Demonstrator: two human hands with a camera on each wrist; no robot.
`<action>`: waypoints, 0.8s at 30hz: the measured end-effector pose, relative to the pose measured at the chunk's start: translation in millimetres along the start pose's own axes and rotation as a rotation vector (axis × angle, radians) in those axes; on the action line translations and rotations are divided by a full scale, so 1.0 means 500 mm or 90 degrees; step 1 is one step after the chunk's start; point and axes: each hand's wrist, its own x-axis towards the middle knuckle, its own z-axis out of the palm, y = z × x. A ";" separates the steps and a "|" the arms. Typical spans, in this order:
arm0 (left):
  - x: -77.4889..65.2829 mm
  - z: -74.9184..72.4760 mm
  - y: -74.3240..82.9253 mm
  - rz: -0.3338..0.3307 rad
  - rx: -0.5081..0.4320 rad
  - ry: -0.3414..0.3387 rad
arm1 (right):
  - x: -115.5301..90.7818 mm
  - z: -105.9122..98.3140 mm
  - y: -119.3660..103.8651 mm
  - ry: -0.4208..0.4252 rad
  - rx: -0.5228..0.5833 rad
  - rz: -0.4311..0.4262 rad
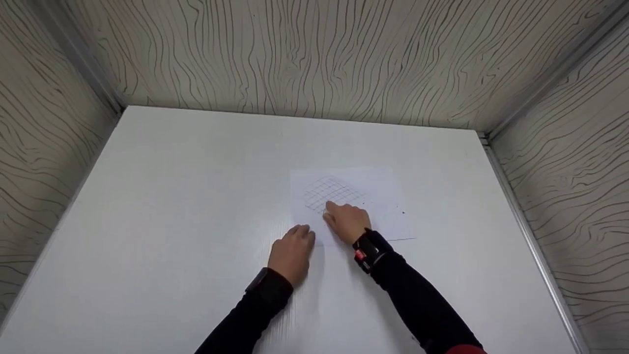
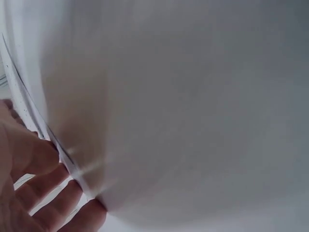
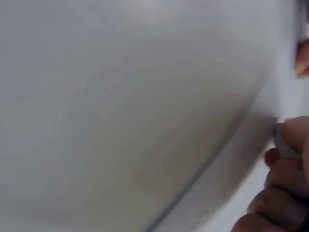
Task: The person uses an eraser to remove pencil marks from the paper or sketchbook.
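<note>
A white sheet of paper lies on the white table, bearing a crosshatched grid of thin dark lines. My right hand is over the lower part of the grid, fingers curled, pinching a small pale eraser between thumb and forefinger. The hand hides most of the eraser. My left hand rests at the sheet's lower left corner, its fingertips along the paper's near edge in the left wrist view.
A few dark specks lie on the right part of the sheet. The broad white table extends around the paper. Wood-grain panels stand behind it and at both sides, joined by metal corner posts.
</note>
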 end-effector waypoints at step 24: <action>-0.028 0.012 -0.081 -0.006 -0.024 0.011 | 0.044 0.028 -0.045 -0.008 0.029 0.090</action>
